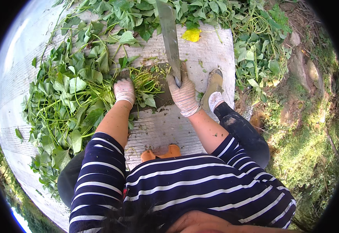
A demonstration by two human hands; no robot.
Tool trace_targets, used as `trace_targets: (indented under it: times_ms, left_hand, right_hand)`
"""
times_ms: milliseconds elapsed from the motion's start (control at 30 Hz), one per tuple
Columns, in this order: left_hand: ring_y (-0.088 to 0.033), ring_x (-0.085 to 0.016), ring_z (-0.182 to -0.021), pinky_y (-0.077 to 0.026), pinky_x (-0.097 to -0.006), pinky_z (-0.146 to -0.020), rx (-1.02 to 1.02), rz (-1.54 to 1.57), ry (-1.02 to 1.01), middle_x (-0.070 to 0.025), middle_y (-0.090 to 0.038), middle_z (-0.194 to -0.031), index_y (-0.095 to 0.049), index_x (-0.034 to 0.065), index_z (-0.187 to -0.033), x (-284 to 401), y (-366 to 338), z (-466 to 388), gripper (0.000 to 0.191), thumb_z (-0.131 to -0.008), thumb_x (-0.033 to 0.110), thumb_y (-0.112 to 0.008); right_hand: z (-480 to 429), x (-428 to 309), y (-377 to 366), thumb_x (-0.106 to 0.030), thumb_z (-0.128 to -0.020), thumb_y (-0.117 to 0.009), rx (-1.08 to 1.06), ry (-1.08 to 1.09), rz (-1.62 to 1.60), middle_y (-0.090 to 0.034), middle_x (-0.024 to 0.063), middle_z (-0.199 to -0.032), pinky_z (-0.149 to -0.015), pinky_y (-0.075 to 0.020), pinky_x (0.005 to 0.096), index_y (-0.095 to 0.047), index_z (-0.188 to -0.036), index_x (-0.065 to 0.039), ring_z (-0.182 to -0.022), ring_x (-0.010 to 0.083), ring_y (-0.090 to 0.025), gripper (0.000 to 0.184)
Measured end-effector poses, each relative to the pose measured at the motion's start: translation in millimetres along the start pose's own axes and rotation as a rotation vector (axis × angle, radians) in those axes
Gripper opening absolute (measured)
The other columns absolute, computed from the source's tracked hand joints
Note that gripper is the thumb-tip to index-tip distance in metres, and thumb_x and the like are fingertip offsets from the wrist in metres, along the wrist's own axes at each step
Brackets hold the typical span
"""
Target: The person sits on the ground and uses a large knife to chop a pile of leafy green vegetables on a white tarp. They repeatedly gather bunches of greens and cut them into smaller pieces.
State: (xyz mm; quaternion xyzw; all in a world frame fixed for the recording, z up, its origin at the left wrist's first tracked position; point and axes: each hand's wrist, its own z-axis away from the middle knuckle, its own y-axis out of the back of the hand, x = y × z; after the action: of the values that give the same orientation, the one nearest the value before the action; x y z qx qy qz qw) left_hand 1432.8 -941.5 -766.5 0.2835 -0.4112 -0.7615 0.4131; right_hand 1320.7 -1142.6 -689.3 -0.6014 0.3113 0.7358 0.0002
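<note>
My gloved left hand point(125, 91) grips a bundle of leafy green vines point(79, 87), pressing it on a dark chopping board point(165, 97). The vines look like sweet potato vines and spread in a heap to the left. In my gloved right hand point(184, 94) is a large knife point(169, 38), its long broad blade raised and pointing away from me. Its handle is mostly hidden in the glove. Short cut stems point(155, 77) and leaf bits lie on the board between my two hands.
More vines lie along the far side and the right edge of the concrete slab point(169, 125). A yellow leaf point(191, 35) rests beyond the board. An orange plastic object point(160, 153), perhaps a stool, is close to my body. My shoe point(213, 86) stands right of the board; rough grassy ground point(300, 139) drops beside the slab.
</note>
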Motion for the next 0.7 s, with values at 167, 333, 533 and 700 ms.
trace_targets:
  times_ms: [167, 333, 533, 700]
  left_hand:
    - [-0.065, -0.029, -0.103, -0.051, -0.0413, -0.085, 0.008, 0.032, 0.002, -0.0146, -0.068, -0.109, -0.063, 0.0067, -0.111, -0.8, 0.2, -0.1, 0.021, -0.092, 0.012, -0.055]
    - [-0.066, -0.028, -0.101, -0.051, -0.0412, -0.083, -0.001, -0.005, -0.002, -0.0142, -0.068, -0.107, -0.064, 0.0068, -0.109, -0.9, 0.5, -1.4, 0.020, -0.091, 0.011, -0.056]
    - [-0.065, -0.028, -0.102, -0.050, -0.0407, -0.086, 0.052, -0.027, 0.009, -0.0136, -0.068, -0.107, -0.064, 0.0069, -0.109, 1.8, -0.4, 3.0, 0.020, -0.091, 0.012, -0.057]
    - [-0.065, -0.028, -0.103, -0.051, -0.0416, -0.086, 0.012, -0.001, 0.016, -0.0137, -0.068, -0.109, -0.063, 0.0066, -0.112, -0.2, 2.8, 0.4, 0.021, -0.092, 0.012, -0.057]
  right_hand:
    - [27.7, 15.8, -15.4, -0.039, -0.092, -0.063, -0.282, -0.278, 0.399, -0.068, 0.0236, -0.087, -0.074, -0.0517, 0.0473, -0.065, -0.105, -0.005, -0.083, 0.0422, -0.066, 0.037]
    - [5.3, 20.9, -7.4, -0.041, -0.091, -0.063, -0.263, -0.487, 0.333, -0.069, 0.0236, -0.092, -0.078, -0.0516, 0.0460, -0.065, -0.108, -0.003, -0.087, 0.0417, -0.067, 0.041]
    - [16.8, 8.4, -13.3, -0.031, -0.093, -0.065, -0.054, -0.058, 0.095, -0.067, 0.0181, -0.078, -0.063, -0.0484, 0.0433, -0.065, -0.097, -0.004, -0.069, 0.0394, -0.062, 0.028]
    - [14.9, 21.9, -21.1, -0.039, -0.093, -0.061, -0.420, -0.330, 0.566, -0.068, 0.0215, -0.083, -0.073, -0.0511, 0.0483, -0.065, -0.100, -0.004, -0.081, 0.0420, -0.066, 0.036]
